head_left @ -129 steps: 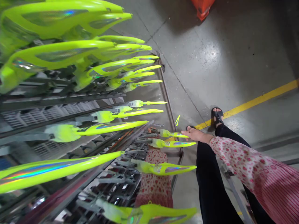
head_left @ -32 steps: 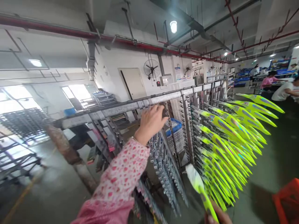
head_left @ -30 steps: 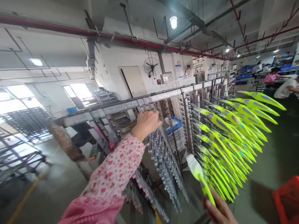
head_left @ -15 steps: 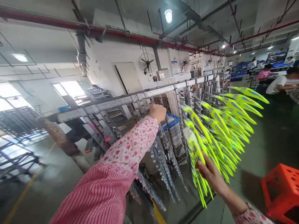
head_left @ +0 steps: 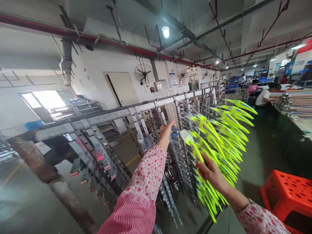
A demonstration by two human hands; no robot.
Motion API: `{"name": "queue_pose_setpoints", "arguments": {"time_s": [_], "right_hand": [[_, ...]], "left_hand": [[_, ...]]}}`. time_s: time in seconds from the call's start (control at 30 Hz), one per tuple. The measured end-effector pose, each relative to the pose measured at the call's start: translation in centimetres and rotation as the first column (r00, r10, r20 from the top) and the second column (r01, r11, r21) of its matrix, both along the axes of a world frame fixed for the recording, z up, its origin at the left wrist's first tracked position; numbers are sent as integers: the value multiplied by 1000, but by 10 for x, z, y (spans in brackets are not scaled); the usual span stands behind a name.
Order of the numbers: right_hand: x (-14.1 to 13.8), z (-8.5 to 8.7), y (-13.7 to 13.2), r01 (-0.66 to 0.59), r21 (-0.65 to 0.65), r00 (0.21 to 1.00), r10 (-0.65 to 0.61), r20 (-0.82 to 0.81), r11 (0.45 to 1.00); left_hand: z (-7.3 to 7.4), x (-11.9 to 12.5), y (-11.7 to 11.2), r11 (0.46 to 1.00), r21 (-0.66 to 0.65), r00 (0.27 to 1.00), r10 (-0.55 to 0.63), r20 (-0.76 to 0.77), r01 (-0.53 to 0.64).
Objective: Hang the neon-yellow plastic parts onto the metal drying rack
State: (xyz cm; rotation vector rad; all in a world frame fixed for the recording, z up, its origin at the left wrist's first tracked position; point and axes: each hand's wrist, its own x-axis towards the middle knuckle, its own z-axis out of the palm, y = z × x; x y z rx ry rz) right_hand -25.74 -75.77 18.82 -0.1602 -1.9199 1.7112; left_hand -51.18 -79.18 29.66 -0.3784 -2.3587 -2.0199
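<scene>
My right hand (head_left: 211, 170) pinches a neon-yellow, blade-shaped piece (head_left: 195, 152) between thumb and fingers. A whitish, translucent part (head_left: 186, 137) shows at its upper end. Behind and beside it, many similar neon-yellow pieces (head_left: 230, 130) hang in rows from the rack, their pointed ends sticking out to the right. My left arm, in a pink flowered sleeve, reaches out to the hanging metal strips (head_left: 179, 152). My left hand (head_left: 165, 134) is closed there with its thumb side up; what its fingers hold is hidden.
A worn metal rail (head_left: 109, 116) runs across, carrying hanging strips with clips. An orange plastic stool (head_left: 290, 185) stands at lower right. Beyond it is a long worktable (head_left: 304, 122) with stacked material. Several people sit or stand farther back. A wall fan (head_left: 144, 73) hangs above.
The view has swung right, showing more of the worktable. My left hand has come slightly lower, closer to the yellow pieces. My right hand still holds the yellow piece, its whitish end now further left.
</scene>
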Motion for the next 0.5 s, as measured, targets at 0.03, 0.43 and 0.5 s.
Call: {"name": "queue_pose_setpoints", "arguments": {"time_s": [0.03,0.43,0.5], "right_hand": [[0,6,2,-16,15,1000,16,2,1000],[-11,46,-1,-106,35,988,102,116,994],[-14,48,-3,-104,57,986,95,138,993]], "left_hand": [[-1,-1,-1,1000,25,999,-19,50,17],[7,-12,-17,956,294,973,-92,210,27],[1,-16,-11,928,372,987,-40,156,-21]]}}
